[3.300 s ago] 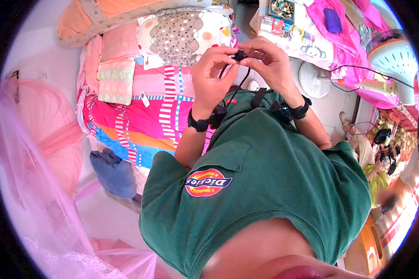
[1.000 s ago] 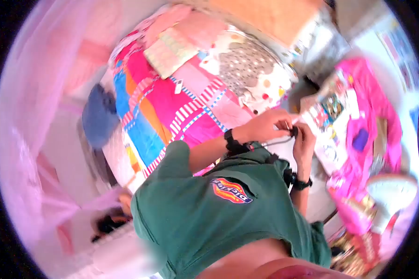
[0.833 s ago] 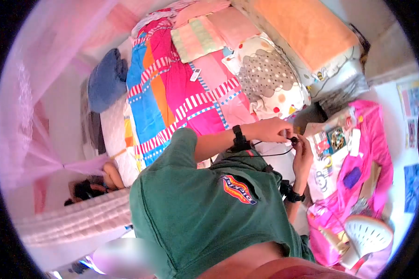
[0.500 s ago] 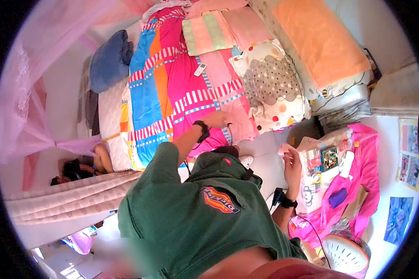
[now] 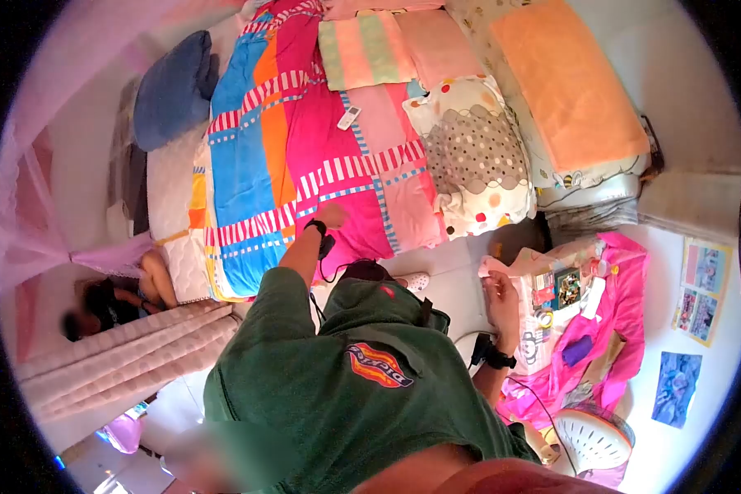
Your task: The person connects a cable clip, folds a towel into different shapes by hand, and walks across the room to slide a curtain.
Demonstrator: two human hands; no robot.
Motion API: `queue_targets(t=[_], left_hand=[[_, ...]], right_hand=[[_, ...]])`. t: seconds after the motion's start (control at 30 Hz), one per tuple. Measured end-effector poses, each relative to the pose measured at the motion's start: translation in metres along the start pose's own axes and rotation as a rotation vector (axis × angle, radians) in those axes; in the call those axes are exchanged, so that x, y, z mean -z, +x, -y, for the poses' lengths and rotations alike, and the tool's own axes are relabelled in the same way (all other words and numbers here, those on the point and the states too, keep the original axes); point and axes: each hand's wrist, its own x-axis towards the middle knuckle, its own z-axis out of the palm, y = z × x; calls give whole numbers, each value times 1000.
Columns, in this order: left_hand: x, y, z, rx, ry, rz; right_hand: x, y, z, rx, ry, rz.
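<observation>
My left hand (image 5: pixel 335 216) hangs over the near edge of the bed, above a bright pink part of the patchwork quilt (image 5: pixel 251 165). Its fingers blend into the pink, and whether they touch the cloth I cannot tell. A black band circles that wrist. My right hand (image 5: pixel 500 298) is at the near side of a low surface draped in pink cloth (image 5: pixel 626 280), fingers loosely curled and apart, nothing visible in them. Small boxes and a purple item (image 5: pixel 577 351) lie on that surface. A white remote control (image 5: pixel 349 118) rests on the quilt.
A dotted pillow (image 5: pixel 477 152), a striped folded cloth (image 5: pixel 366 51) and a blue folded blanket (image 5: pixel 173 90) lie on the bed. An orange towel (image 5: pixel 568 86) is at the far right. Another person (image 5: pixel 123 300) is low at the left. A perforated white seat (image 5: pixel 593 440) stands lower right.
My left hand has drawn back leftward along the bed edge. The whole view has shifted slightly; my right hand stays beside the pink-draped surface.
</observation>
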Motion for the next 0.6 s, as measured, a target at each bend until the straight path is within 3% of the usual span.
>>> queue_targets(t=[0.03, 0.07, 0.13, 0.17, 0.23, 0.27, 0.33, 0.37, 0.43, 0.5, 0.57, 0.6], left_hand=[[-9, 2, -3, -76, -131, -260], [-18, 5, -6, -65, -146, -266], [-19, 12, -18, 236, -513, 74], [-18, 5, -21, 228, -530, 78], [-11, -8, -19, 151, -1108, -121], [-11, -16, -13, 137, -1117, -114], [-24, -40, 0, -23, -184, 9], [-29, -49, 5, -39, -194, 7], [-37, -70, 11, 47, -124, 236], [-58, -94, 24, 67, -84, 350], [-104, -112, 40, -52, -65, 260], [-103, -117, 41, -72, -55, 258]], right_hand=[[-8, 3, 4, 2, 37, 26], [-15, 2, 6, -3, 73, 53], [-30, 6, 19, 29, 29, 80], [-37, 9, 27, 67, 4, 92], [-51, 13, 37, 64, -14, 117], [-60, 15, 33, -9, 117, 164], [-82, 18, 5, -119, 329, 220], [-97, 17, -19, -127, 321, 205], [-131, 10, -77, -297, 427, 146], [-168, -8, -160, -339, -78, 183], [-206, -46, -235, -150, -496, 356], [-213, -63, -226, -378, -330, 515]])
